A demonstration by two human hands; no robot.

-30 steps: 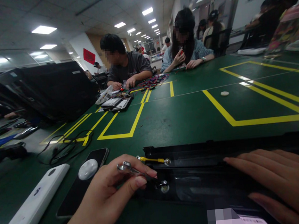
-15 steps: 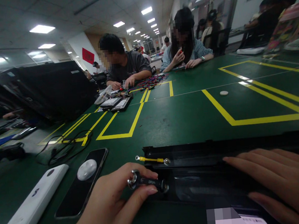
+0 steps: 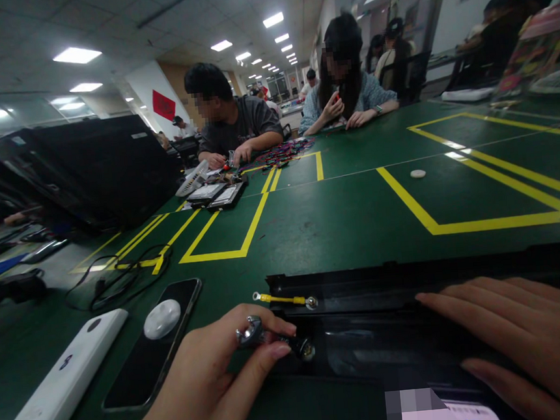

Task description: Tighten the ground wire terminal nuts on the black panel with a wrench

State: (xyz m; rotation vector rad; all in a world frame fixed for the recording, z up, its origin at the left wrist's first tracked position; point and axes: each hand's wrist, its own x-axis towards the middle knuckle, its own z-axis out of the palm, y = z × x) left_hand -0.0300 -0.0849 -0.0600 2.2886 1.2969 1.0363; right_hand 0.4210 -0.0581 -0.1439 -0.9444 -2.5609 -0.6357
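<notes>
My left hand point(image 3: 225, 371) pinches a short wrench point(image 3: 252, 333) between thumb and forefinger. Its shiny open jaw points toward me, and its dark far end sits over a fastener at the left end of a long black panel point(image 3: 371, 352). Whether that end is fully seated I cannot tell. Just above, a short yellow cable point(image 3: 288, 299) with ring terminals is attached to the panel at its right end. My right hand point(image 3: 526, 332) lies flat across the panel, fingers stretched out, holding nothing.
Left of me lie a phone point(image 3: 142, 372) with a white round grip and a white power bank point(image 3: 65, 392). Behind them is a coiled black cable point(image 3: 114, 277). Hard drives point(image 3: 227, 196) sit farther off, near two seated co-workers. A lit screen point(image 3: 474, 413) shows at the bottom edge.
The wrench has turned in my left fingers, so the lettering on its handle no longer shows. My left hand has barely shifted, and my right hand stays on the panel.
</notes>
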